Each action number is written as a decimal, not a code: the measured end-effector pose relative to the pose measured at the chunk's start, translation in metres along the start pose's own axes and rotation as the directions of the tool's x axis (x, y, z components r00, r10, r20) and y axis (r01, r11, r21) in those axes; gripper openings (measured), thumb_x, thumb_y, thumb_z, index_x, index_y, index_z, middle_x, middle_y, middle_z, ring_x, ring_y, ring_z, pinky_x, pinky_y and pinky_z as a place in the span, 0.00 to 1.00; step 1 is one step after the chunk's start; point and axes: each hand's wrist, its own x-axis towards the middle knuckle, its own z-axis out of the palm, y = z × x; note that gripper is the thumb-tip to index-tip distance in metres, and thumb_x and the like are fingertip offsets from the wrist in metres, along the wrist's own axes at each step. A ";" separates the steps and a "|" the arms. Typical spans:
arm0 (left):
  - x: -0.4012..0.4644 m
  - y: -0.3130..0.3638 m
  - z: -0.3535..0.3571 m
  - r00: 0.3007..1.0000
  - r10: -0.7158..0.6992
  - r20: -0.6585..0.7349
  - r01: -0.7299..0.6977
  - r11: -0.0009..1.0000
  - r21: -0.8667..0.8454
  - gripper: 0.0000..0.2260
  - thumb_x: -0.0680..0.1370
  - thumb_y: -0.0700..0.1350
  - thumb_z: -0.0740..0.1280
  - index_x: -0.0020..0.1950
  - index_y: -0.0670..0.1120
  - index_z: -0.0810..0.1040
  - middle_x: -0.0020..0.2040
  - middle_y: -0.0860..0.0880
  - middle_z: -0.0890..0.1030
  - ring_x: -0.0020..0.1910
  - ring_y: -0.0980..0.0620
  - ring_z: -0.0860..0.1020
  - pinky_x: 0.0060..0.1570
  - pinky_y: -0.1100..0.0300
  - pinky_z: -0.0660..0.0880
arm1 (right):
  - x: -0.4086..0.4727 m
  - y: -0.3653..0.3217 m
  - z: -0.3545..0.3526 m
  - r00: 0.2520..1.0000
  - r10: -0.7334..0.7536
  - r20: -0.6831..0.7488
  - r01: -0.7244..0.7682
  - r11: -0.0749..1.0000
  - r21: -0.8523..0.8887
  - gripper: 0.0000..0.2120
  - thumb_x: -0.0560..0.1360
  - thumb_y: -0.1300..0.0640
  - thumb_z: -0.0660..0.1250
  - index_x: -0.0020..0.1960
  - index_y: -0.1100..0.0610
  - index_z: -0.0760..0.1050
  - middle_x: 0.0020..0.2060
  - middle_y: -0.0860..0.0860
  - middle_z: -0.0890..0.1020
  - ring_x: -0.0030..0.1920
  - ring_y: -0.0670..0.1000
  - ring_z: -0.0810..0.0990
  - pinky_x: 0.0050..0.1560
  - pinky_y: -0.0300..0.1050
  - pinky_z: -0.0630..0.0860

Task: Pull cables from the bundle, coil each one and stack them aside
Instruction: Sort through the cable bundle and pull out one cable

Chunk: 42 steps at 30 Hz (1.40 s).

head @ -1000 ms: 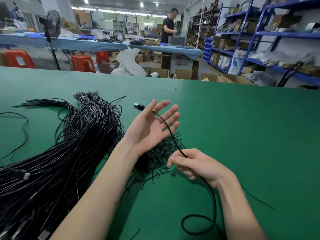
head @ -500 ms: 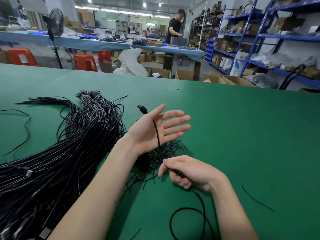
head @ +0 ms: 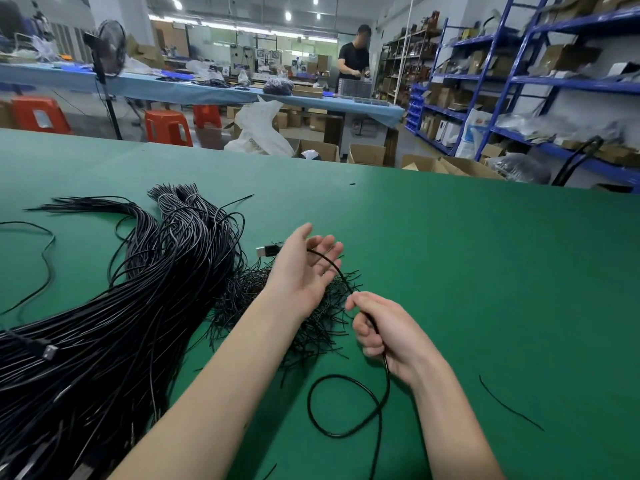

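On the green desk (head: 467, 271) I see my left hand (head: 304, 271) raised with its grip apart, one black cable (head: 332, 268) lying across the palm. My right hand (head: 384, 332) has its grip clamped on this cable, which loops below. At left lies the big bundle (head: 121, 306).

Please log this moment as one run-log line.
step: coiling | left hand: open, cable across palm | right hand: gripping cable | bundle: left on table
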 end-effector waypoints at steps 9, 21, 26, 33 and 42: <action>0.004 0.002 0.001 0.967 0.211 0.145 -0.177 0.960 -0.219 0.17 0.87 0.50 0.52 0.52 0.40 0.74 0.48 0.40 0.84 0.47 0.44 0.84 0.55 0.53 0.79 | -0.007 -0.001 0.000 0.982 0.012 0.186 0.014 0.991 -0.135 0.12 0.83 0.51 0.61 0.47 0.51 0.81 0.27 0.48 0.71 0.24 0.45 0.62 0.23 0.36 0.59; -0.011 0.009 -0.004 0.685 -0.219 0.695 0.039 0.963 0.265 0.26 0.84 0.55 0.54 0.61 0.38 0.83 0.62 0.38 0.82 0.64 0.42 0.80 0.62 0.53 0.78 | -0.017 -0.017 0.005 0.865 0.187 0.465 0.015 0.918 -0.397 0.12 0.83 0.49 0.63 0.48 0.51 0.83 0.27 0.46 0.71 0.23 0.43 0.60 0.23 0.33 0.56; -0.013 0.013 -0.014 0.507 -0.481 0.715 0.127 0.862 0.490 0.27 0.83 0.55 0.55 0.65 0.34 0.78 0.63 0.35 0.81 0.64 0.39 0.79 0.65 0.49 0.76 | -0.016 -0.029 -0.010 0.973 0.051 0.224 0.063 0.880 -0.472 0.13 0.79 0.57 0.69 0.37 0.47 0.83 0.27 0.43 0.74 0.29 0.44 0.65 0.26 0.36 0.63; -0.012 0.007 -0.015 0.611 -0.657 0.442 0.019 0.571 0.821 0.31 0.83 0.60 0.52 0.67 0.34 0.75 0.65 0.35 0.79 0.65 0.40 0.79 0.65 0.49 0.76 | -0.015 -0.112 -0.015 0.995 0.027 0.094 0.047 0.710 -0.703 0.09 0.80 0.54 0.68 0.50 0.59 0.83 0.33 0.49 0.81 0.28 0.44 0.68 0.29 0.37 0.64; 0.001 0.001 -0.017 0.796 -0.399 0.455 0.031 0.778 0.628 0.26 0.85 0.56 0.49 0.58 0.42 0.82 0.60 0.39 0.83 0.61 0.45 0.80 0.68 0.51 0.71 | -0.048 -0.138 0.020 0.932 -0.359 -0.054 0.230 0.697 -0.679 0.07 0.79 0.63 0.61 0.52 0.53 0.75 0.34 0.48 0.86 0.27 0.45 0.77 0.32 0.41 0.74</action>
